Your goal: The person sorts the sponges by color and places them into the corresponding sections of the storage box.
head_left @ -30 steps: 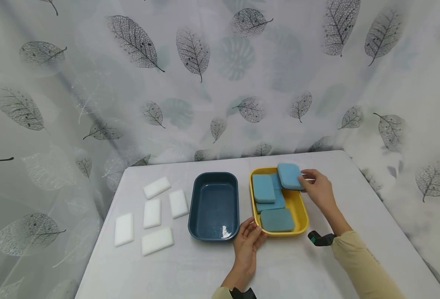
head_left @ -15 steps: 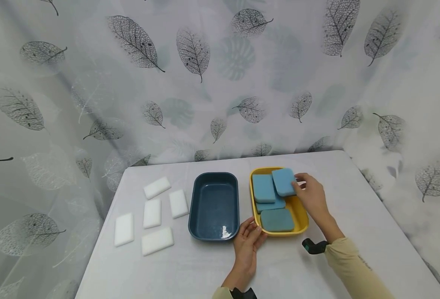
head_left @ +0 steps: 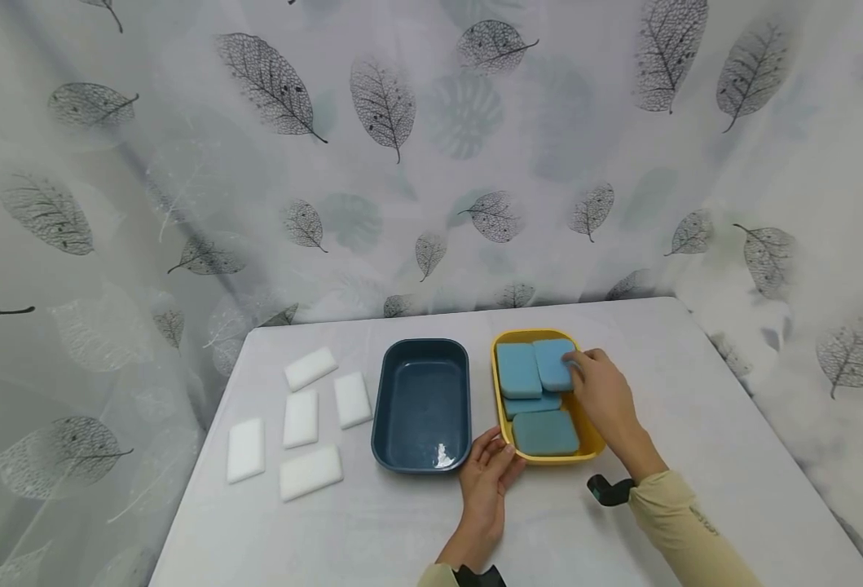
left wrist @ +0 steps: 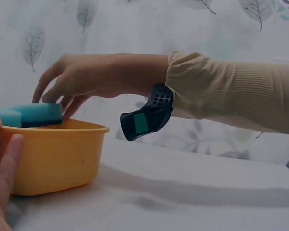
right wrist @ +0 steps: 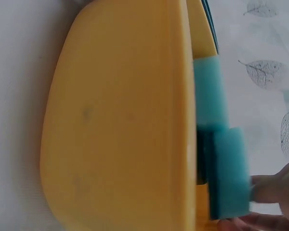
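My right hand [head_left: 607,395] pinches a blue scouring sponge [head_left: 551,364] by its right edge, at the back right of the yellow basin [head_left: 587,424]. In the left wrist view this sponge [left wrist: 43,113] shows a dark scrubbing layer underneath and sits around rim height. Right-hand fingers [right wrist: 267,190] meet its top and side in the right wrist view. Beside it lies another blue sponge [head_left: 517,369], over one partly covered. A further sponge [head_left: 545,433] rests at the basin's near end. My left hand [head_left: 482,489] touches the basin's near left corner with extended fingers.
A dark blue basin [head_left: 420,416] with nothing in it stands just left of the yellow one. Several white sponge blocks [head_left: 310,473] lie spread over the left of the white-covered table [head_left: 372,538]. A leaf-patterned curtain [head_left: 431,163] hangs behind.
My right hand has brought the pinched sponge left and nearer, from over the basin's back right rim to beside the other blue sponge, turning it straighter. The left hand stays put.
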Tool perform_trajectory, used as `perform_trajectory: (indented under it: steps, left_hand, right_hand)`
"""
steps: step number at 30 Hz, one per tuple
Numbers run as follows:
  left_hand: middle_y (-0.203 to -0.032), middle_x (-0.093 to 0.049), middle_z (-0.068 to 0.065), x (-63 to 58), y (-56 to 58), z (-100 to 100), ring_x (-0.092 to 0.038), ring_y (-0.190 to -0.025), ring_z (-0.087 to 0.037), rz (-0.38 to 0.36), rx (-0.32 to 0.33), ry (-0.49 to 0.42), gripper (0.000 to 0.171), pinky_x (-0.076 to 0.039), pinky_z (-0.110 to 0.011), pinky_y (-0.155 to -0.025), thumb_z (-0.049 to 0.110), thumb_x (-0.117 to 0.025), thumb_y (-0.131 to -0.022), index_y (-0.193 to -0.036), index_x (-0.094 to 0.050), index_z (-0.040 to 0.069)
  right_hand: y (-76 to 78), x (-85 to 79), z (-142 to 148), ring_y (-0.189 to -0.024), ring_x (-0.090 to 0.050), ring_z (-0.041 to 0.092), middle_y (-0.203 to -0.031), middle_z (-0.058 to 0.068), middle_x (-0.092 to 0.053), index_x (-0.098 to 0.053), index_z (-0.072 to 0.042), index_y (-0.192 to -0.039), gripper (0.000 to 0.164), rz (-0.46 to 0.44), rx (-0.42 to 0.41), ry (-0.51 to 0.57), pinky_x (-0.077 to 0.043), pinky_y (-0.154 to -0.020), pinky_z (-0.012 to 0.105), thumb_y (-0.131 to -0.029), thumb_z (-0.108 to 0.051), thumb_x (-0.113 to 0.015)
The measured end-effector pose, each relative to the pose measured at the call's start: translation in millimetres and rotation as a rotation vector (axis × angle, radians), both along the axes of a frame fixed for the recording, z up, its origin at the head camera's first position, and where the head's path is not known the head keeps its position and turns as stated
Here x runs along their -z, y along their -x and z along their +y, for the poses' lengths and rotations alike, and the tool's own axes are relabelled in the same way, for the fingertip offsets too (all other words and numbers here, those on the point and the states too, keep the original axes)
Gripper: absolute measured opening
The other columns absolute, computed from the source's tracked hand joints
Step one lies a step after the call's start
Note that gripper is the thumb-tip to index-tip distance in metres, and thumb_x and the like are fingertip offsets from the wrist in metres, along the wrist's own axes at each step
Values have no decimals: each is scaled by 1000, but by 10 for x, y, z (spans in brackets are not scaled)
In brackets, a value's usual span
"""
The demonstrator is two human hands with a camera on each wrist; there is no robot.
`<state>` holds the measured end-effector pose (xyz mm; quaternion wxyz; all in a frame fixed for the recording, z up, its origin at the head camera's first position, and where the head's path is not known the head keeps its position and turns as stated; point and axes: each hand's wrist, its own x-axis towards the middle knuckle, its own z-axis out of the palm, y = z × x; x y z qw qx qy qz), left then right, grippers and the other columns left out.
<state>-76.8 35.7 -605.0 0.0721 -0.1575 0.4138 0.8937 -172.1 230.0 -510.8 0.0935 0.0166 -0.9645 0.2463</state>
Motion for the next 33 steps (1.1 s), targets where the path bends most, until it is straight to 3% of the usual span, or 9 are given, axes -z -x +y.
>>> perform_trajectory:
  steps: [6,16,25,33]
  left_hand:
    - [-109,-62,-1,8,-11,9,-72,-93,-15,-1,-6,-1,49,-64,-30,-87,3,-76,-93,-139,-58,0]
    - [-110,-62,-1,-4,-5,-2,-71,-95,-15,3,4,11,50,-64,-30,-87,6,-76,-93,-139,-58,2]
    - [-110,-62,-2,3,-2,2,-72,-95,-15,2,8,6,50,-64,-31,-88,5,-77,-93,-140,-58,2]
    - [-109,-62,-1,-3,-7,1,-72,-94,-15,-1,1,2,49,-64,-31,-87,5,-77,-93,-139,-58,2]
  right_hand:
    - [-12,-1,-16,-116,-59,52,-132,35,-59,-67,5,-127,29,-37,-48,-23,-56,-95,64,-105,-13,-60]
    - [-33,26,-66,-134,-45,53,-151,32,-47,-55,2,-145,50,-77,-136,-71,-48,-107,69,-104,-24,-65]
    - [-4,74,-105,-134,-49,52,-150,28,-52,-61,-5,-143,48,-45,-164,-214,-49,-107,67,-101,-27,-69]
    - [26,80,-96,-133,-50,52,-149,28,-54,-61,-5,-143,47,-57,-168,-225,-48,-107,67,-102,-27,-69]
